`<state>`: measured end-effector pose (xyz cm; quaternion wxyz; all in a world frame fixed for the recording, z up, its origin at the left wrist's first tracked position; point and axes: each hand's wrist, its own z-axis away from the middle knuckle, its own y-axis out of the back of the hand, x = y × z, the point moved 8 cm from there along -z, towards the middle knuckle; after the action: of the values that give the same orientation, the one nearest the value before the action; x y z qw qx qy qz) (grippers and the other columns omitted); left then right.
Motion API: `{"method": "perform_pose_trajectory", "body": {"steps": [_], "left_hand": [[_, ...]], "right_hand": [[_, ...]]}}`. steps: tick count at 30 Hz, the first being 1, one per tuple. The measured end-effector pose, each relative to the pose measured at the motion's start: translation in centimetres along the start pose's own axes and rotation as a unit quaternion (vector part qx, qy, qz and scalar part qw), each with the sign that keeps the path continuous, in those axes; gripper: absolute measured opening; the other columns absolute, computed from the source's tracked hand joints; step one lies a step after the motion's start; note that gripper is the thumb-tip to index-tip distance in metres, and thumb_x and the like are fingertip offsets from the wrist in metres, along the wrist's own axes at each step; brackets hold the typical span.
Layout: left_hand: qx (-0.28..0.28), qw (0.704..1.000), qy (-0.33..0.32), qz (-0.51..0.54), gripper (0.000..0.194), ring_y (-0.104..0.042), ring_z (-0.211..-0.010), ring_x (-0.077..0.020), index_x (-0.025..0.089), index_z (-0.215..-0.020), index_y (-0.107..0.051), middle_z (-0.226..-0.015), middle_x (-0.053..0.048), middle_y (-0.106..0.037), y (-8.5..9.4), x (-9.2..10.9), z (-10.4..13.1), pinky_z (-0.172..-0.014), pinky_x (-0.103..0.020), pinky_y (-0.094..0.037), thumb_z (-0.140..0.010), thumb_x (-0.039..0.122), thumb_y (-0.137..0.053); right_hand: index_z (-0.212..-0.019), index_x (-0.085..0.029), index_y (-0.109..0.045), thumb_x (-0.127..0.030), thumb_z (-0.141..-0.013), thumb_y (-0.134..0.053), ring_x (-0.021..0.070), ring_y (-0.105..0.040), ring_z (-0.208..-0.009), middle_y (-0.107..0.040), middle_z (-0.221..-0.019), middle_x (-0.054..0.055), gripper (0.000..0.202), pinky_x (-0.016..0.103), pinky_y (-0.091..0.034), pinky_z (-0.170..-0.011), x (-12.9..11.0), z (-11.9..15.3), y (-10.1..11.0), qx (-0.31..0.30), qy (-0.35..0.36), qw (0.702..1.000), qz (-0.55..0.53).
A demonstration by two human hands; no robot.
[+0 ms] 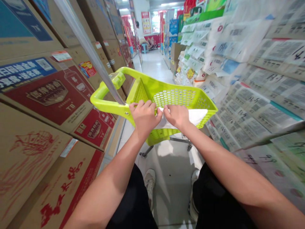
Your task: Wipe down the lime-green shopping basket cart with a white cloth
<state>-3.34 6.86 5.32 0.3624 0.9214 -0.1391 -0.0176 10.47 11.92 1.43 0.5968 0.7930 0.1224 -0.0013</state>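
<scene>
A lime-green basket trolley (175, 87) stands in front of me, its loop handle to the left and a metal pole (88, 41) rising from it. A thin white sheet (196, 116), cloth or paper, lies along the basket's near rim and hangs down its outer side. My left hand (145, 114) is closed at the rim near the handle, its thumb and fingers pinching the sheet's left end. Close beside it, my right hand (176, 115) is closed too and pinches the sheet. The fingertips are partly hidden. I see no goods inside the basket.
Stacked cardboard cartons (52, 95) wall the left side. On the right, shelves hold piled plastic-wrapped packs (252, 108) with handwritten prices. A tiled aisle (152, 63) runs ahead to a blue stool (144, 48). My shoes (149, 183) are on the floor behind the trolley's wheels.
</scene>
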Motion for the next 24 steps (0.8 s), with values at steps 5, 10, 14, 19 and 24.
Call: {"method": "perform_pose_trajectory", "body": {"steps": [5, 10, 14, 19, 24], "left_hand": [[-0.006, 1.0, -0.027, -0.007, 0.022, -0.059, -0.093, -0.0306, 0.024, -0.079, -0.066, -0.087, -0.009, -0.072, 0.0, 0.1, -0.1, -0.093, -0.053, -0.03, -0.095, 0.032, -0.052], [-0.013, 0.999, -0.024, -0.018, 0.02, -0.058, -0.091, -0.0306, 0.024, -0.079, -0.067, -0.085, -0.009, -0.072, -0.3, -1.4, -0.7, -0.092, -0.053, -0.032, -0.093, 0.031, -0.054], [-0.007, 1.0, -0.004, -0.017, 0.022, -0.057, -0.09, -0.0303, 0.025, -0.075, -0.067, -0.083, -0.008, -0.072, -0.6, -2.7, -1.0, -0.092, -0.053, -0.032, -0.092, 0.031, -0.054], [0.005, 1.0, 0.003, -0.009, 0.02, -0.056, -0.086, -0.0292, 0.025, -0.073, -0.065, -0.081, -0.007, -0.072, -0.6, -2.6, -1.1, -0.09, -0.053, -0.031, -0.089, 0.028, -0.055], [0.01, 1.0, -0.018, -0.016, 0.019, -0.056, -0.085, -0.028, 0.025, -0.074, -0.064, -0.081, -0.006, -0.071, -0.1, -1.2, -0.7, -0.089, -0.053, -0.03, -0.091, 0.027, -0.055]], "right_hand": [[-0.103, -0.022, -0.08, -0.05, -0.108, -0.023, 0.0284, -0.073, -0.095, -0.08, -0.1, 0.013, 0.064, 0.034, -0.043, -0.079, -1.9, -0.5, 0.1, -0.002, 0.018, 1.0, -0.018], [-0.106, -0.02, -0.081, -0.063, -0.105, -0.024, 0.0322, -0.074, -0.097, -0.08, -0.1, 0.015, 0.071, 0.034, -0.045, -0.075, 3.2, -1.3, -0.8, -0.025, -0.018, 0.999, 0.014], [-0.109, -0.02, -0.082, -0.058, -0.104, -0.029, 0.035, -0.074, -0.103, -0.079, -0.105, 0.017, 0.064, 0.035, -0.046, -0.076, 9.6, -1.6, -1.4, -0.045, -0.09, 0.994, 0.047], [-0.115, -0.02, -0.081, -0.053, -0.104, -0.032, 0.0358, -0.074, -0.105, -0.079, -0.11, 0.019, 0.061, 0.036, -0.046, -0.078, 12.9, -1.2, -1.3, -0.05, -0.125, 0.989, 0.057], [-0.116, -0.023, -0.08, -0.052, -0.106, -0.03, 0.0326, -0.074, -0.102, -0.08, -0.105, 0.015, 0.059, 0.036, -0.045, -0.081, 7.3, -0.7, -0.8, -0.031, -0.058, 0.997, 0.043]]}}
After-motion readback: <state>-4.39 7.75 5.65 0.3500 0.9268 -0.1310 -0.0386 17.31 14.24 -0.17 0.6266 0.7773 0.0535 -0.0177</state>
